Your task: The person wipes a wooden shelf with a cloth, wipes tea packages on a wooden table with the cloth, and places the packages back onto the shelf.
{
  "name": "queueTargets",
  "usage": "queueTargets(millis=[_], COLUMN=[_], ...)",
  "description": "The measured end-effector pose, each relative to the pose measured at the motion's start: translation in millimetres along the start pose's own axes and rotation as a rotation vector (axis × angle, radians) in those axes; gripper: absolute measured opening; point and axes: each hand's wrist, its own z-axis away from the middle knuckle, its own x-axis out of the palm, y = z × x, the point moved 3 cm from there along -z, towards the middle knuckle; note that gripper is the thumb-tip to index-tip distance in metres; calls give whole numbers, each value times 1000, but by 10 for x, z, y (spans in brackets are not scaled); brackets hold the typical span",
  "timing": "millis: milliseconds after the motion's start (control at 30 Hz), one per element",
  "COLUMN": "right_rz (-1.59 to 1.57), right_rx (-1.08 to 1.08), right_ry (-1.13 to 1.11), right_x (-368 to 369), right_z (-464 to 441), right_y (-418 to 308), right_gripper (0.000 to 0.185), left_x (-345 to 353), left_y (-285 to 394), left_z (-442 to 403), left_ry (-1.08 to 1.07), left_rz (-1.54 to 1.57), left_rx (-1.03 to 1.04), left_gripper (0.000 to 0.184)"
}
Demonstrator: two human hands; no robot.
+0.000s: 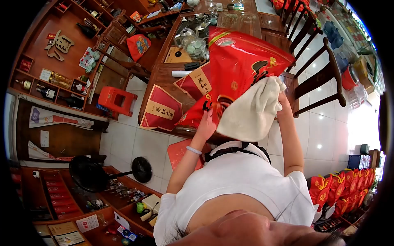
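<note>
A large red printed bag [234,61] stands up in front of me over the near end of the wooden table. My left hand [208,122] is closed on its lower left edge. My right hand [283,104] is closed on a cream cloth [250,112], which lies against the bag's right side and hides part of its print. Left of the bag, two flat red and tan packets [162,108] rest on the table, one partly behind the bag. My fingertips are partly hidden by the cloth and the bag.
Glass and metal teaware [195,46] stands on the wooden table [242,28] behind the bag. Dark wooden chairs [320,80] line the right. A red stool [117,100] and a black fan [88,174] stand left. Red bags [344,186] fill shelving at lower right.
</note>
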Motion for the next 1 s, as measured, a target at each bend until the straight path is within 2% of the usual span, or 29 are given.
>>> queueTargets(millis=[33,100,133,167,233,300,367,467,500,567,633,700,767,800,900,933,1000], right_rz=[1,-88,26,78,129,83,37,450,448,769,1230,1468,1564,1590,1510,1516,1426], right_rx=[-1,112,119,155,250,252,258,184,185,-176,-314,-463,-506,-364,-368,-474,-515], right_ry=[-3,-106,-74,49,281,347,414,424,423,305,36,15,-18,-46,-13,1,33], right_x=[-15,-34,119,126,143,109,66,-18,52,313,384,552,699,771,706,664,458], right_z=[-13,-37,-36,-22,25,83,130,204,226,255,311,429,528,567,594,575,479], right_y=[37,181,134,204,319,356,364,302,314,226,322,390,457,496,619,611,625], right_gripper=[38,37,38,40,40,41,42,41,41,41,62,67,66,65,62,61,60], left_x=[74,40,255,435,568,622,610,545,525,475,473,479,483,494,498,498,510], left_y=[50,73,126,154,136,63,3,-40,-55,-96,-145,-163,-156,-159,-171,-168,-155], left_z=[-14,-13,116,239,333,377,396,447,448,441,432,426,445,444,445,449,453], left_ry=[-106,-96,-236,-375,-320,-209,-177,42,44,84,102,109,117,114,156,132,100], left_rz=[165,1,86,172,49,-192,-193,-123,-124,-47,-31,-18,-94,-98,-191,-216,-246], left_rx=[-19,13,-121,-257,-217,-134,-102,-88,-88,-113,-89,-71,-62,-69,-73,-43,-15], left_gripper=[63,66,63,62,62,63,58,48,48,44,42,40,39,39,36,37,38])
